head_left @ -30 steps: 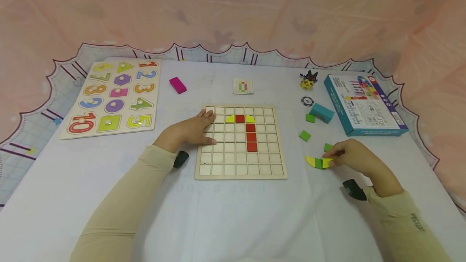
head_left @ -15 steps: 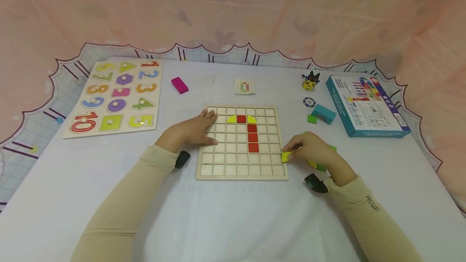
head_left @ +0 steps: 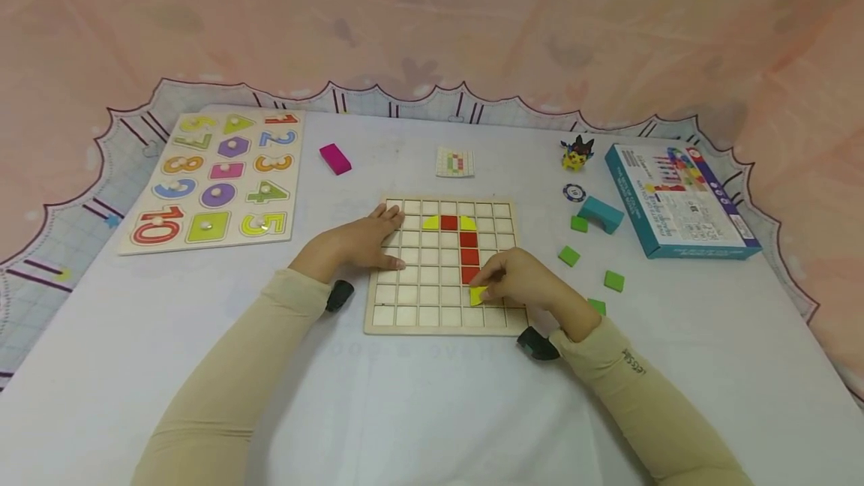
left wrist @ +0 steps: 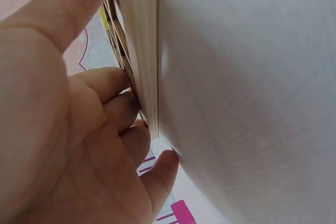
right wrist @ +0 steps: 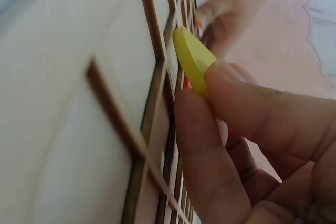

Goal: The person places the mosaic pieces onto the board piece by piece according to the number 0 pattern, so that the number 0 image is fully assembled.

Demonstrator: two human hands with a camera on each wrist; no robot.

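Observation:
A wooden grid board point(head_left: 445, 331) lies mid-table. Near its top sits a red square tile point(head_left: 448, 223) between two yellow rounded tiles, one left point(head_left: 431, 223) and one right point(head_left: 468, 223). Below the right one runs a column of three red tiles point(head_left: 469, 256). My left hand point(head_left: 367, 240) rests on the board's left edge, fingers spread. My right hand point(head_left: 523, 280) pinches a yellow quarter-round tile point(right wrist: 191, 59) between thumb and finger, at the cell under the red column. In the right wrist view the tile is tilted over the grid.
Several green tiles point(head_left: 613, 280) lie right of the board, near a teal arch block point(head_left: 600, 214), poker chip point(head_left: 574, 193), small figure point(head_left: 577, 153) and box point(head_left: 685, 205). Behind the board lies a pattern card point(head_left: 455, 162). Left are a magenta block point(head_left: 335, 159) and number puzzle point(head_left: 214, 180).
My right hand has picked up the yellow tile from the pieces on the right and carried it left, over the board. My left hand has stayed on the board's edge.

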